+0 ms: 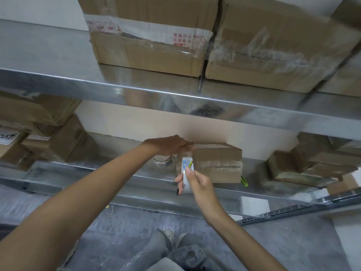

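Left hand [168, 146] flat on the box [217, 162], right hand [201, 185] gripping the tape roll [187, 165], I should pull straight down.

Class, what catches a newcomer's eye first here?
Two bare hands at a small brown cardboard box on the lower metal shelf: the left hand rests on its top, the right hand grips a clear tape roll with a blue-white label before it. Above, large taped cardboard cartons sit on the upper shelf.
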Tool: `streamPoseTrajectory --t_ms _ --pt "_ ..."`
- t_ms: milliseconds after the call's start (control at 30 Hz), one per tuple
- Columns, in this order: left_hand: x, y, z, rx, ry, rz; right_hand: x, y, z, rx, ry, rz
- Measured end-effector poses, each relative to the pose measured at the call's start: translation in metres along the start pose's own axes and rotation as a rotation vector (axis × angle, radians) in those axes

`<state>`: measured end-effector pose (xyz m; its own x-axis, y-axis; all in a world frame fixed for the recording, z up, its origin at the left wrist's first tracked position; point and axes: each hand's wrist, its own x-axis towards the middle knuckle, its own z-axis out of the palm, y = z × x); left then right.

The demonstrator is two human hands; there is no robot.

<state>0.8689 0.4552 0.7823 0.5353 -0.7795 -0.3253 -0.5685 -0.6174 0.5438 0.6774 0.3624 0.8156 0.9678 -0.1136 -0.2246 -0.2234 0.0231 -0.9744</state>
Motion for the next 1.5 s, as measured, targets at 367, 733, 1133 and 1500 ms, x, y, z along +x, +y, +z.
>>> streamPoseTrajectory --t_ms 367,733,1133,1500 --pt "0.003 -0.003 -0.007 -0.061 0.008 0.014 -0.010 0.018 0.008 0.014 0.072 0.127" --pt "0.001 0.001 -0.011 -0.134 -0.020 -0.007 0.000 0.050 0.013 -0.060 0.135 0.273" --pt "0.008 -0.006 -0.011 -0.139 -0.014 -0.047 0.015 0.069 0.012 -0.147 0.164 0.355" --pt "0.009 -0.009 -0.014 -0.113 0.032 -0.113 0.019 0.052 0.000 -0.172 0.116 0.339"
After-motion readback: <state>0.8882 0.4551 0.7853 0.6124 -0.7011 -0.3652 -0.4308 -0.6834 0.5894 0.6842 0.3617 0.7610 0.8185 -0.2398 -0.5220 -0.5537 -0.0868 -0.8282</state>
